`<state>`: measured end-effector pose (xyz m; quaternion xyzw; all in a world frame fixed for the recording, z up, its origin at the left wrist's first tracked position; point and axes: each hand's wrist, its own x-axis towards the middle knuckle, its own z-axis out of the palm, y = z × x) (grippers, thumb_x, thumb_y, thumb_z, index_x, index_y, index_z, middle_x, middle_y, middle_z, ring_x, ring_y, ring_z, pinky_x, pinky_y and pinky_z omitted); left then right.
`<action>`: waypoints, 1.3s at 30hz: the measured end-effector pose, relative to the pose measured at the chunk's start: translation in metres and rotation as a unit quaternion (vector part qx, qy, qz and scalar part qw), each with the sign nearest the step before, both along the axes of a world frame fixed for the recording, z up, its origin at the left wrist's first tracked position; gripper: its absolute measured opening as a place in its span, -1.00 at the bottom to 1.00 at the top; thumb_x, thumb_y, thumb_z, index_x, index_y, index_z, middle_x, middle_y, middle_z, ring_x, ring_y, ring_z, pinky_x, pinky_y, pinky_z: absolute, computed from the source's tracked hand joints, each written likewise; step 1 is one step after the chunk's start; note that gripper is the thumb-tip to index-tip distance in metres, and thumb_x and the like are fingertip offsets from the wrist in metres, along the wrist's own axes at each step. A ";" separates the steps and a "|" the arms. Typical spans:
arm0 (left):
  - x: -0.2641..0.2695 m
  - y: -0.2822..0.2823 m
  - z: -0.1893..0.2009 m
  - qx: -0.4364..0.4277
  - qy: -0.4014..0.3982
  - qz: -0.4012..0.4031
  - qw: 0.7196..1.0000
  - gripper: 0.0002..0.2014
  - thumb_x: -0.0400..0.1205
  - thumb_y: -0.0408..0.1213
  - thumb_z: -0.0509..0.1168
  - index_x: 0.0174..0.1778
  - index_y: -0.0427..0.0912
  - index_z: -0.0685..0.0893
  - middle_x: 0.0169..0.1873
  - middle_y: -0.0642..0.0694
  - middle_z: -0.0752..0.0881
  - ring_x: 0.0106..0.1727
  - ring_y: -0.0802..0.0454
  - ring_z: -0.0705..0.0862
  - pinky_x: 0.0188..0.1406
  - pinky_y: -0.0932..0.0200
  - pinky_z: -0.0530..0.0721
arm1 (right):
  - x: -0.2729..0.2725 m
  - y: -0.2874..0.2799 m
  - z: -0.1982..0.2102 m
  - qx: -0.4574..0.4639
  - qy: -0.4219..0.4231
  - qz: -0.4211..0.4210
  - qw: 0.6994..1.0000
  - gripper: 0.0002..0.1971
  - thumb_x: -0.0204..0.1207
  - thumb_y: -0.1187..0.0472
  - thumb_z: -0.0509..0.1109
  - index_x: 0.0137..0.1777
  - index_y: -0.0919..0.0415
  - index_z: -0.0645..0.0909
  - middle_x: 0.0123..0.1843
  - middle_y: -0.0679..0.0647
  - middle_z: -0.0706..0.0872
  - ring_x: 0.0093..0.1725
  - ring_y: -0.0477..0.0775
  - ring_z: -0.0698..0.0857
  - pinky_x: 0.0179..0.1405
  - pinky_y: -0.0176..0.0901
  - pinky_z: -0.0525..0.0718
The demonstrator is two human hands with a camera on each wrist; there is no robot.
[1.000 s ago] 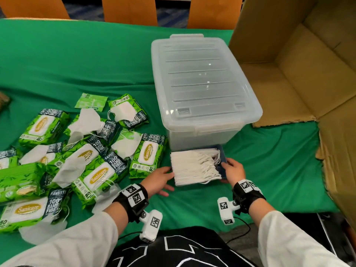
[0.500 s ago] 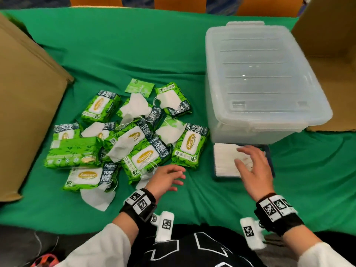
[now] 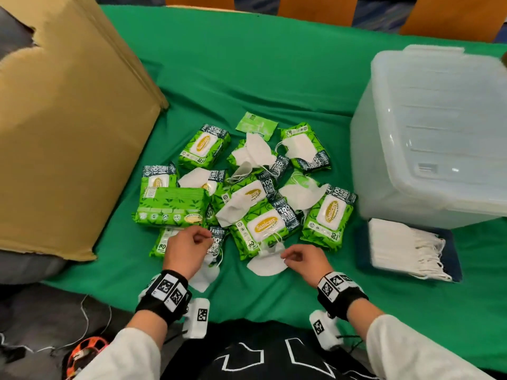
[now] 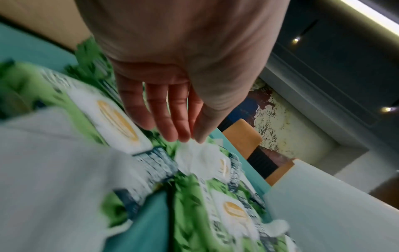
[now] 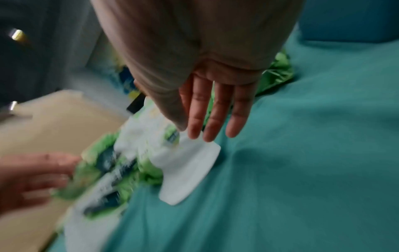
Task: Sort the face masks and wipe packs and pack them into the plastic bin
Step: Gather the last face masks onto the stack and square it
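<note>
**Both hands reach for loose masks**

Your right hand touches a flat white face mask with loose fingers; your left hand hangs loose over the green plastic wipe packs, holding nothing. Sorted masks wait by the closed clear plastic bin. A green cloth covers the table.

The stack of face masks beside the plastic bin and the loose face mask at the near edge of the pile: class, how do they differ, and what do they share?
The stack of face masks holds many masks squared together; the loose face mask is single. The stack rests on a dark pad by the plastic bin; the loose mask lies on the green cloth, partly under a wipe pack. Both are white with ear loops.
</note>
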<state>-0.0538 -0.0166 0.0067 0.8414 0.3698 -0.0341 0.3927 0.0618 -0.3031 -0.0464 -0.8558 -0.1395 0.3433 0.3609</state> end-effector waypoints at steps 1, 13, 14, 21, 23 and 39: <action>-0.008 0.010 0.000 0.014 0.000 0.012 1.000 -0.87 0.54 -0.27 0.55 -0.21 0.07 0.79 -0.29 0.17 0.80 -0.17 0.13 0.77 -0.07 0.19 0.66 | -0.002 0.010 -0.001 -0.026 -0.013 0.046 0.999 -0.76 0.46 0.29 0.53 -0.13 -0.15 0.81 -0.06 -0.08 0.88 -0.05 -0.08 0.82 0.14 -0.10 0.75; -0.055 0.062 -0.030 0.106 0.158 -0.140 0.972 -0.70 0.43 -0.09 0.60 -0.04 0.14 0.63 -0.03 0.04 0.56 -0.08 -0.07 0.69 -0.07 0.03 0.69 | -0.022 0.053 -0.024 -0.211 -0.208 0.251 0.921 -0.67 0.50 0.02 0.39 0.28 -0.17 0.61 0.30 -0.13 0.70 0.35 0.08 0.63 0.22 -0.01 0.51; -0.054 0.061 -0.032 0.122 0.147 -0.137 0.972 -0.75 0.47 -0.11 0.57 -0.08 0.13 0.62 -0.04 0.04 0.55 -0.12 -0.08 0.69 -0.10 0.04 0.69 | -0.022 0.052 -0.023 -0.208 -0.202 0.243 0.926 -0.74 0.53 0.02 0.38 0.21 -0.15 0.65 0.24 -0.13 0.74 0.30 0.07 0.68 0.19 -0.03 0.53; -0.037 0.064 -0.016 0.109 0.070 -0.178 0.976 -0.90 0.56 -0.13 0.45 -0.21 0.10 0.66 -0.09 0.13 0.59 -0.12 0.03 0.66 -0.14 0.10 0.62 | -0.019 0.035 0.010 -0.018 -0.014 -0.137 0.990 -0.90 0.48 0.22 0.62 -0.21 0.04 0.78 -0.25 -0.02 0.85 -0.22 0.00 0.77 -0.09 -0.12 0.69; -0.028 0.064 -0.005 0.069 0.039 -0.191 0.978 -0.90 0.54 -0.14 0.45 -0.24 0.10 0.65 -0.13 0.18 0.70 -0.10 0.08 0.70 -0.11 0.10 0.65 | -0.020 0.036 0.027 0.065 0.073 -0.237 0.967 -0.88 0.55 0.34 0.53 -0.20 0.17 0.71 -0.22 0.10 0.80 -0.20 0.12 0.73 -0.17 -0.04 0.72; 0.035 0.014 0.085 -0.454 -0.077 -0.230 0.857 -0.47 0.51 -0.80 0.38 0.36 -0.31 0.70 0.20 -0.21 0.83 0.24 -0.10 0.82 -0.03 0.15 0.82 | -0.023 0.069 0.105 0.301 0.217 -0.357 0.857 -0.87 0.64 0.45 0.31 0.13 0.30 0.58 -0.02 0.29 0.80 -0.16 0.24 0.78 -0.13 0.13 0.82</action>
